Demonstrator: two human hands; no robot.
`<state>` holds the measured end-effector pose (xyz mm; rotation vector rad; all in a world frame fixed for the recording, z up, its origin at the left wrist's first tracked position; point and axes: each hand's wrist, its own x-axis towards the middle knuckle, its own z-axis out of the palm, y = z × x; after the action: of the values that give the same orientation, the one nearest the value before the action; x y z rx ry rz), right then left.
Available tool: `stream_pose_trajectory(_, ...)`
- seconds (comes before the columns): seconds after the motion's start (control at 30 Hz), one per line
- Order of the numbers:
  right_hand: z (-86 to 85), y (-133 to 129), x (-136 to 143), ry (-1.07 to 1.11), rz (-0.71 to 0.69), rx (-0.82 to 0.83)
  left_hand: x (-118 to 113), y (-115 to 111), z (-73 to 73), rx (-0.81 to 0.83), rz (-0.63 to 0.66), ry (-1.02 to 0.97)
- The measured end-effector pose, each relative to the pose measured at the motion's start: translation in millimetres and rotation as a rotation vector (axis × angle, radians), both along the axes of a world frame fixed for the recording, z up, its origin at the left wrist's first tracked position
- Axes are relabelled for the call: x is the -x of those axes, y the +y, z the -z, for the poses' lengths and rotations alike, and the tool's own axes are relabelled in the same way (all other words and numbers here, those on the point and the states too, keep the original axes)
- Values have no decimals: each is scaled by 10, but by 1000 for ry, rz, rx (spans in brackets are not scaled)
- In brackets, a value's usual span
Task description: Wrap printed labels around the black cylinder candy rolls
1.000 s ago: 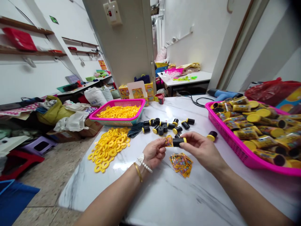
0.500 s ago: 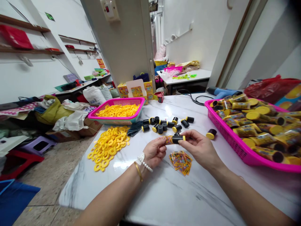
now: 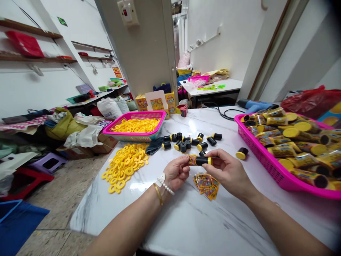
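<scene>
Just above the middle of the table, my left hand point(image 3: 176, 172) pinches the left end of a printed yellow label point(image 3: 192, 160). My right hand point(image 3: 231, 171) grips a black tube point(image 3: 201, 161) by its yellow-capped end, thumb below and fingers above. The tube lies almost level, its left end meeting the label; whether the label is stuck to it I cannot tell. Below the hands lies a loose pile of printed labels point(image 3: 206, 185). Several black tubes with yellow ends point(image 3: 183, 146) are scattered behind the hands, and one capped tube point(image 3: 242, 153) stands apart to the right.
Yellow rings point(image 3: 125, 167) are heaped on the left, in front of a pink basket point(image 3: 107, 130) of yellow pieces. A larger pink basket point(image 3: 262, 161) of labelled tubes fills the right side. Behind it lies a blue heat-gun-like tool point(image 3: 253, 105); small yellow boxes point(image 3: 169, 101) stand at the back.
The whole view has shifted slightly. Both hands keep their grips, with the tube and label still end to end and the tube a touch lower.
</scene>
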<state>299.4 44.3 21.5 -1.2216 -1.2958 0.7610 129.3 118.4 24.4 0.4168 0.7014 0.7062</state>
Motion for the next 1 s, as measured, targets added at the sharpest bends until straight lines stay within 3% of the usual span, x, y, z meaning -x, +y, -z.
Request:
stream_pose_trajectory(0.13,2,-9,-2,-87,19,-37,4,-11,14,-22,28,-25)
stream_pose_trajectory(0.3,1,-6,46,185,-32,37,-19,-49,39,-118,59,6)
stream_pose_trajectory(0.4,-6,11,34,237,-39,30,-35,-65,47,-189,26,63)
stream_pose_trajectory(0.57,-50,12,-42,187,16,-80,-5,-64,4,-403,-90,228)
stream_pose_trajectory(0.73,-54,7,-32,-94,-35,-185,51,-37,-11,-534,185,177)
stream_pose_trajectory(0.83,-35,22,11,-270,-39,-207,41,-22,59,-611,208,223)
stream_pose_trajectory(1.0,-3,37,38,-300,-91,-192,21,-16,126,-595,206,233)
